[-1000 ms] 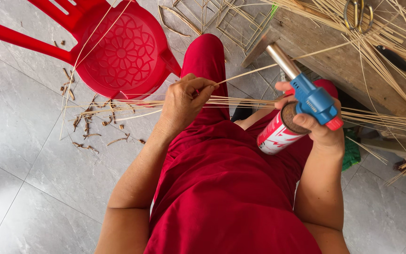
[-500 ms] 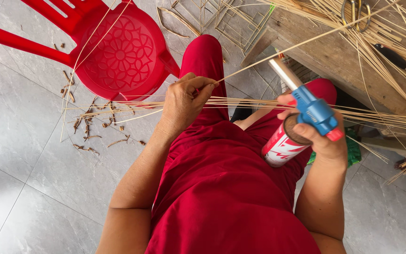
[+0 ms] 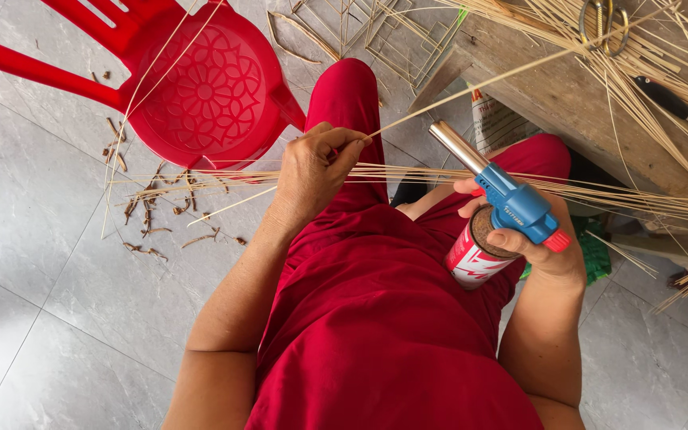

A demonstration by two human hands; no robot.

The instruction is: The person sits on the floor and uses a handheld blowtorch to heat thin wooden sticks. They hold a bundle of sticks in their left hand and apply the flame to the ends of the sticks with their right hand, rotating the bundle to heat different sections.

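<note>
Torch (image 3: 511,211), a blue-headed burner on a red-and-white can, sits upright in the seated person's right hand (image 3: 535,247), fingers wrapped shut around the can over the right knee, its metal nozzle angled up toward the strips, seemingly to bring heat to them. The left hand (image 3: 316,171) is above the red-clothed lap, fingers pinched shut on a thin strip (image 3: 471,87) that slants up to the right, apparently held taut ahead of the nozzle. A bundle of strips (image 3: 408,173) lies level across both knees, between hands and floor. Beyond, a red chair (image 3: 201,87) stands on grey tiles amid brown scraps (image 3: 149,211). At right, a wooden desk (image 3: 567,95) carries more strips, crowding the torch side.
</note>
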